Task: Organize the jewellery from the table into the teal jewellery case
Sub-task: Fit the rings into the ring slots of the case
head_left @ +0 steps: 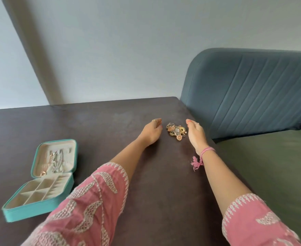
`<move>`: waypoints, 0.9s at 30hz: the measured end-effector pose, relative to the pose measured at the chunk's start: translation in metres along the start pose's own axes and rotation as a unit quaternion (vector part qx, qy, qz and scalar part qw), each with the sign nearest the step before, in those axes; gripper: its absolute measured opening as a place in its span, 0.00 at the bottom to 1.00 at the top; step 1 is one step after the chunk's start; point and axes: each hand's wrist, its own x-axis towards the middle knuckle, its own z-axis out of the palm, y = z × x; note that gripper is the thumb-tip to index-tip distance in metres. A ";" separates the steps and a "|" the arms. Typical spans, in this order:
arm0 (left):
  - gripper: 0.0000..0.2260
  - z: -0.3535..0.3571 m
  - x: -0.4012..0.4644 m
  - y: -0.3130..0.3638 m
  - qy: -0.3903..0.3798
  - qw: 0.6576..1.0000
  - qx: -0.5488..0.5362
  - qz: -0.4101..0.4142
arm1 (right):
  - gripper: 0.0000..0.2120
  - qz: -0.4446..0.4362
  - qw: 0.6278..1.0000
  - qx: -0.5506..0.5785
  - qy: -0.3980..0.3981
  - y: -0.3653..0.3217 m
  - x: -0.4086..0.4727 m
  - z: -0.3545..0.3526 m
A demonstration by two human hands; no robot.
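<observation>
The left hand [151, 133] rests on its edge on the dark counter [96, 125], fingers relaxed and gently curved toward the right, holding nothing; a ring shows on one finger. The right hand [195, 134] mirrors it, also on its edge with loosely straight fingers, palm facing left, grasping nothing. Between the two palms, close to both but with a sliver of bare counter on each side, lies the jewellery pile [176, 131], a small tangle of gold, silver and copper-toned pieces (individual items are too small to tell apart). A pink thread bracelet [205, 151] circles the right wrist, its tassel hanging over the counter. The pile sits near the counter's far right corner, and the right edge runs just beyond the right hand, with a blue-grey upholstered headboard [252, 93] and a green bed surface [270, 166] past it. Both forearms come up from the near side in pink embroidered sleeves [85, 201]. Well apart to the near left stands the teal jewellery case [39, 181], open, its lid propped back with silver chains hanging inside and a ring-like piece in the lid pocket; the divided cream tray shows no pieces that can be made out. A wide stretch of bare counter lies between the case and the left arm.
</observation>
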 end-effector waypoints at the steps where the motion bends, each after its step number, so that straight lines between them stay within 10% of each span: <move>1: 0.20 0.002 0.007 0.001 -0.007 1.000 0.020 0.008 | 0.19 -0.015 0.999 -0.035 -0.012 -0.001 0.005 0.003; 8: 0.19 0.016 0.041 0.008 -0.051 0.986 0.154 0.037 | 0.18 -0.080 0.981 -0.169 -0.059 0.004 0.025 0.018; 27: 0.23 -0.007 -0.028 0.006 -0.057 0.989 0.132 0.046 | 0.17 -0.042 0.992 -0.029 -0.119 -0.005 -0.047 0.026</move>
